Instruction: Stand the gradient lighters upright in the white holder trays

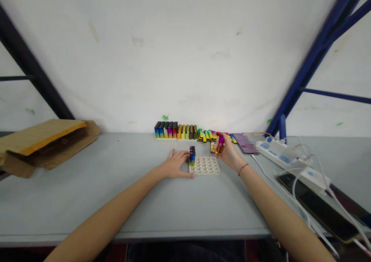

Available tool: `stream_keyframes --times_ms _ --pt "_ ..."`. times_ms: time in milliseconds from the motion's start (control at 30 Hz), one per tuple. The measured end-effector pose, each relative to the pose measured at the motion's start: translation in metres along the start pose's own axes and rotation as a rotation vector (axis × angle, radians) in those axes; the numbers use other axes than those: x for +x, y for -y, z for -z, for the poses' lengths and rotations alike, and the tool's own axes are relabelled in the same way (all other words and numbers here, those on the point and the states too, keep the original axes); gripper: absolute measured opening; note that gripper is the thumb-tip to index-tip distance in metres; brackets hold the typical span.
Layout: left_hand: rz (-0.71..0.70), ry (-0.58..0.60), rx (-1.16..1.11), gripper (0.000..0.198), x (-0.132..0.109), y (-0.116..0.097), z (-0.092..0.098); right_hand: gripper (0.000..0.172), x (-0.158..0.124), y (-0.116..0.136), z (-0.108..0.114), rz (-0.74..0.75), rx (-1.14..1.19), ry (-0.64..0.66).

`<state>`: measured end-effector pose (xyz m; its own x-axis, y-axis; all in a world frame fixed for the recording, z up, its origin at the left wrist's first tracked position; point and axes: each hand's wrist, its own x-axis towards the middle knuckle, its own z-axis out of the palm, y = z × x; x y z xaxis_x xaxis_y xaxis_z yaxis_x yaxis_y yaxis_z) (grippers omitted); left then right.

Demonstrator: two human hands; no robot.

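A white tray (207,166) with round sockets lies on the grey table, with two colourful lighters (192,156) standing upright in its left corner. My left hand (175,164) rests flat on the table against the tray's left edge, fingers spread. My right hand (227,150) is closed around a few colourful lighters (219,145), just behind the tray's right corner. Along the wall stands a row of upright lighters (175,131), with a loose pile of lighters (210,135) lying to its right.
An open cardboard box (43,144) lies at the far left. On the right are a phone (246,143), a white power strip (290,159) with cables, and another phone (320,206) near the edge. Blue and dark rack posts frame both sides.
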<state>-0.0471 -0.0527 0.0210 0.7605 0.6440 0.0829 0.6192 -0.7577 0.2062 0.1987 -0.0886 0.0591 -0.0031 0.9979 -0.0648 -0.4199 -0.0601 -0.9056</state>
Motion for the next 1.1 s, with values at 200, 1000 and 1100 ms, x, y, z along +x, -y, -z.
stream_keyframes --times_ms 200,1000,1100 --pt "0.0 0.002 -0.001 0.086 0.0 0.0 0.0 0.04 -0.005 0.003 -0.002 -0.104 0.01 0.081" --pt "-0.003 0.001 0.015 0.084 0.0 -0.001 0.001 0.018 -0.006 0.003 0.003 -0.169 0.038 0.117" --pt "-0.005 0.003 0.015 0.081 0.0 -0.001 0.001 0.018 -0.006 0.003 0.002 -0.123 0.067 0.098"
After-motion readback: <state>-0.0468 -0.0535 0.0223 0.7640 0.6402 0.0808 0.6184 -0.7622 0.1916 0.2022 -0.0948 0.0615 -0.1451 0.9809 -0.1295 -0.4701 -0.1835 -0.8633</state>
